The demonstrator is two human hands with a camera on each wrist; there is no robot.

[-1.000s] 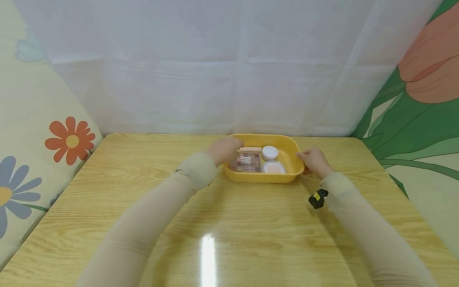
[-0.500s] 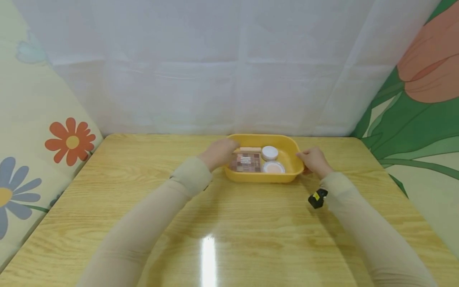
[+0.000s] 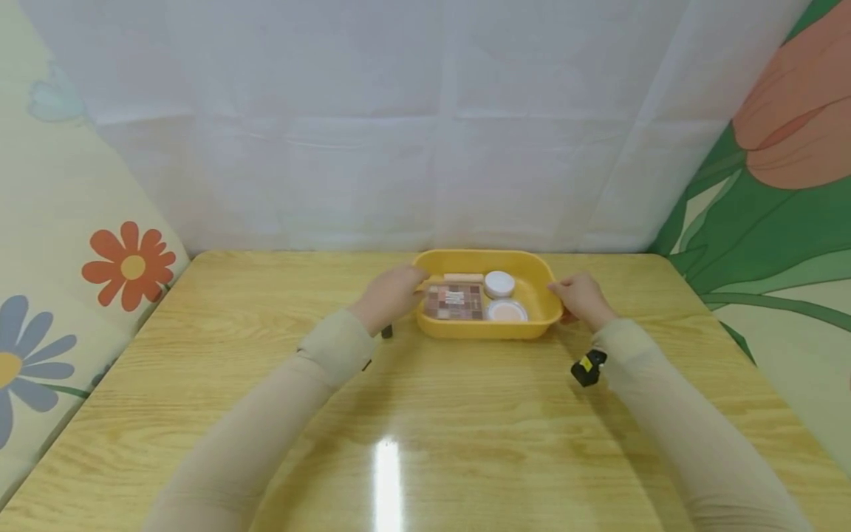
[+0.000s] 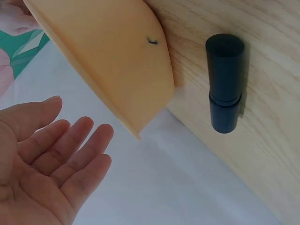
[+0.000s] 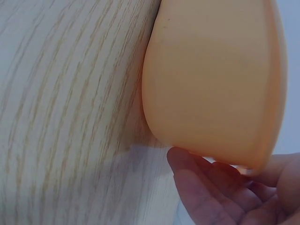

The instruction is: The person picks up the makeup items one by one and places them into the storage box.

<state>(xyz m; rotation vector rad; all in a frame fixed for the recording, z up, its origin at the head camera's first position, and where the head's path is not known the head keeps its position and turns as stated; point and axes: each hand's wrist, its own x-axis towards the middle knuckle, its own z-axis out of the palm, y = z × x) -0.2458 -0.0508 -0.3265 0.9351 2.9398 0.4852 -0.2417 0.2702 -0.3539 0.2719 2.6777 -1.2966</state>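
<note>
A yellow plastic basin [image 3: 485,329] stands on the table near its back edge. My right hand [image 3: 583,295] grips its right rim; in the right wrist view the fingers [image 5: 192,183] lie beneath the rim. At the left rim hovers my left hand [image 4: 51,159], its fingers loosely spread, holding nothing and apart from the basin. Inside the basin lie a brown checkered eyeshadow palette [image 3: 454,302], a peach stick [image 3: 463,278], a white-lidded round jar [image 3: 499,284] and a round case with a pinkish centre [image 3: 507,310]. A black lipstick-like tube [image 4: 225,79] rests on the table left of the basin.
The light wooden table [image 3: 465,428] reaches a white cloth backdrop [image 3: 366,148] just behind the basin. Flower-printed panels [image 3: 784,244] flank both sides. A black wrist camera [image 3: 588,368] hangs under the right cuff.
My left hand has drawn back leftward and toward me, out of the basin, uncovering the palette's left side and the dark tube beside it. The right hand keeps its place on the rim.
</note>
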